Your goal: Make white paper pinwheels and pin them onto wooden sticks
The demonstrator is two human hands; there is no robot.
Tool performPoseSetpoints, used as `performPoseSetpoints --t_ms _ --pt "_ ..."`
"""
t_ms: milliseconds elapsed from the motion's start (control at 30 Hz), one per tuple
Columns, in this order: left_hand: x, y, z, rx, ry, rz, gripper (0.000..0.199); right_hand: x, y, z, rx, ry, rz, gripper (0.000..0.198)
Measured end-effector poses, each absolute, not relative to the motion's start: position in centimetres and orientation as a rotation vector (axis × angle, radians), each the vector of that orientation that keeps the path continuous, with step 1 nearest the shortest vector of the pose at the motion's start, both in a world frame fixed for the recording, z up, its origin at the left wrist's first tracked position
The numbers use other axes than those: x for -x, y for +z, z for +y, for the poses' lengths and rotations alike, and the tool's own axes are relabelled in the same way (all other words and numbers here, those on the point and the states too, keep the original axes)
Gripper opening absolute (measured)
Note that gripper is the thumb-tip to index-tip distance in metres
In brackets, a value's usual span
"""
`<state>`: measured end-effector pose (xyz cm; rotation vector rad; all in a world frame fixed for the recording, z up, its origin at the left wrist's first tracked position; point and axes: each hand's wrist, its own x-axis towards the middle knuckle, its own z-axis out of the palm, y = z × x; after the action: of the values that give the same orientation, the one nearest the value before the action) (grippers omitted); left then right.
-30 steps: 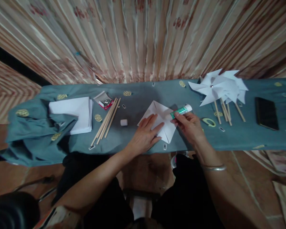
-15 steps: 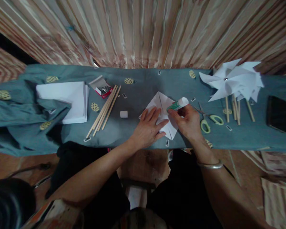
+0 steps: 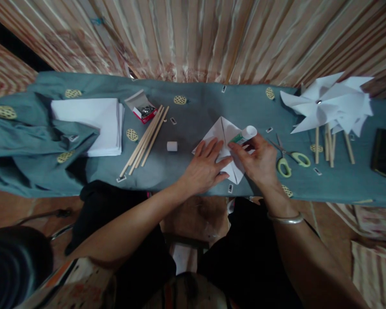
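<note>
A square of white paper (image 3: 221, 128) with cut lines running in from its corners lies on the cloth, one corner toward the wall. Fingers spread, my left hand (image 3: 203, 171) rests flat on its left part. My right hand (image 3: 260, 159) is closed around a green and white glue stick (image 3: 243, 135), tilted with its lower end down at the paper's middle; my fingers hide the contact spot. The white glue cap (image 3: 172, 146) lies to the left of the paper. Just right of my right hand are scissors (image 3: 284, 155) with light green handles.
At the left lie a stack of white paper (image 3: 93, 124), an open red box of metal pins (image 3: 144, 111) and several wooden sticks (image 3: 148, 139). White paper pinwheels (image 3: 328, 103) on sticks and a dark phone (image 3: 385, 153) are at the right. A corrugated wall (image 3: 193, 38) stands behind.
The whole view has shifted a little, so things sit slightly higher and further right. My right hand keeps the glue stick against the paper, and my left hand stays flat on it.
</note>
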<state>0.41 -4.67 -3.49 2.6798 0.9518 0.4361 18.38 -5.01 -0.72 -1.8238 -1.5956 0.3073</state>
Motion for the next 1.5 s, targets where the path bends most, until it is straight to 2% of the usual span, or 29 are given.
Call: performPoseSetpoints --t_ms 767,1233,1500 --pt "-0.4 -2.9 -4.7 -2.666 0.391 0.962 0.049 -18.1 -0.6 -4.9 1.793 0.308 -1.713 0.032" --pt "-0.4 -3.0 -4.7 -2.672 0.396 0.958 0.051 -18.6 -0.1 -5.0 1.736 0.327 -1.865 0.024" --pt "-0.5 -3.2 -4.7 -2.680 0.397 0.967 0.051 -18.9 0.1 -5.2 1.734 0.329 -1.881 0.026"
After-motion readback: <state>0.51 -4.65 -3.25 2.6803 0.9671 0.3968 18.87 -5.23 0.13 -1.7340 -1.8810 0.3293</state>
